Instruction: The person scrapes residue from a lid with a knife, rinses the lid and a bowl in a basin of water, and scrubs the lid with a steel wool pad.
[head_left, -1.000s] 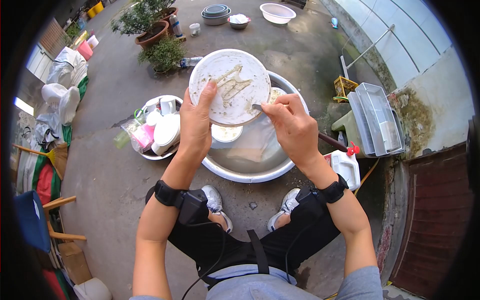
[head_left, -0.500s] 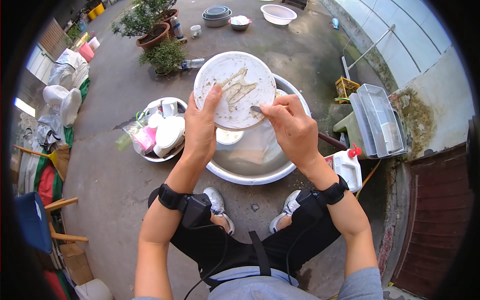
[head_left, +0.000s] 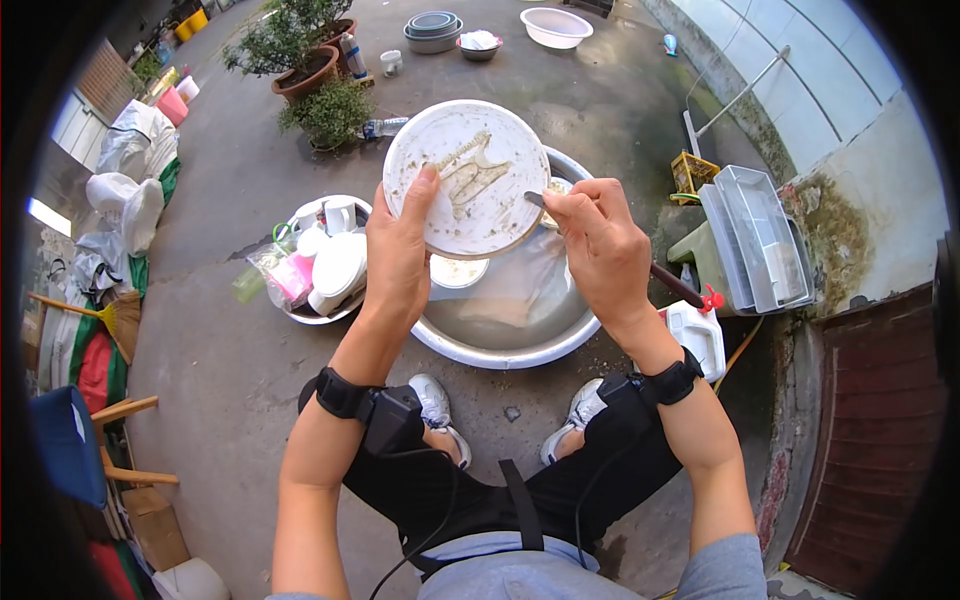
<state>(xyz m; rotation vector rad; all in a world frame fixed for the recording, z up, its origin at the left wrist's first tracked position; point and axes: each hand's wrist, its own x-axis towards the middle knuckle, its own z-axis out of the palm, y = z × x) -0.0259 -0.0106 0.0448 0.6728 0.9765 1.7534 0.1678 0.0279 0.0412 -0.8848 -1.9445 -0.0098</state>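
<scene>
A round white disc (head_left: 445,225) is in front of you, raised above the near basin and tilted so its face shows. Relief lines and brownish crumbs mark the surface. It sits between your hands, more to the left one.

Left hand (head_left: 397,240): closed round the disc's left edge, thumb flat on the face, fingers mostly hidden behind. Right hand (head_left: 606,245): fingers pinched closed on a slim tool (head_left: 535,199), its dark flat tip at the disc's right edge; whether the tip touches, you cannot tell from this view.

Beneath: large metal basin (head_left: 507,358), holding a pale flat sheet (head_left: 500,300) and a small round tub (head_left: 459,273) of whitish material below the disc.

To your left, on the floor: a second basin (head_left: 318,318) with white containers (head_left: 341,263) and a pink packet (head_left: 291,278). To your right: a white jug (head_left: 697,342) with a red tap, near clear plastic bins (head_left: 752,235).
</scene>
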